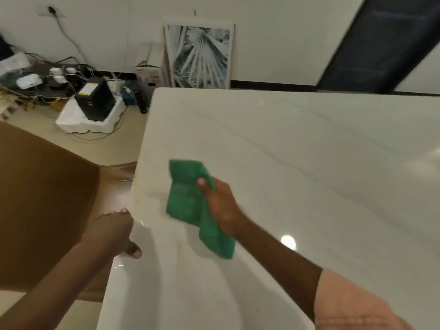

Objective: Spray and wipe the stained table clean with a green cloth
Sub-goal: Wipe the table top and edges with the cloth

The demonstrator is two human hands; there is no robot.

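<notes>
Green cloth (190, 198): soft woven rag, folded and limp, judged light and pliant, with no fragility and little tendency to slip on a damp surface. It lies on the table (297, 144) near the left edge, toward the near end, its lower tail hanging loose below the wrist and blurred by motion. Best held bunched at its right side, where a closed grip lets the flat of the fabric press down; a pinch at a corner would likely let it trail and fold.

Right hand (220, 206): fingers curled closed around the cloth's right side, thumb (202, 183) laid on top of the fabric, palm bearing down toward the table. Judged to be mid-wipe.

Left hand (114, 232): holds nothing. Fingers bent over the table's left edge, thumb resting on the top surface just inside that edge, apparently bracing the body.

Table: white, glossy, marble-patterned top. Faint yellowish smears show near the left edge beside the cloth, and small wet beads glint along the edge by the left hand. No spray bottle is visible on the table.
</notes>
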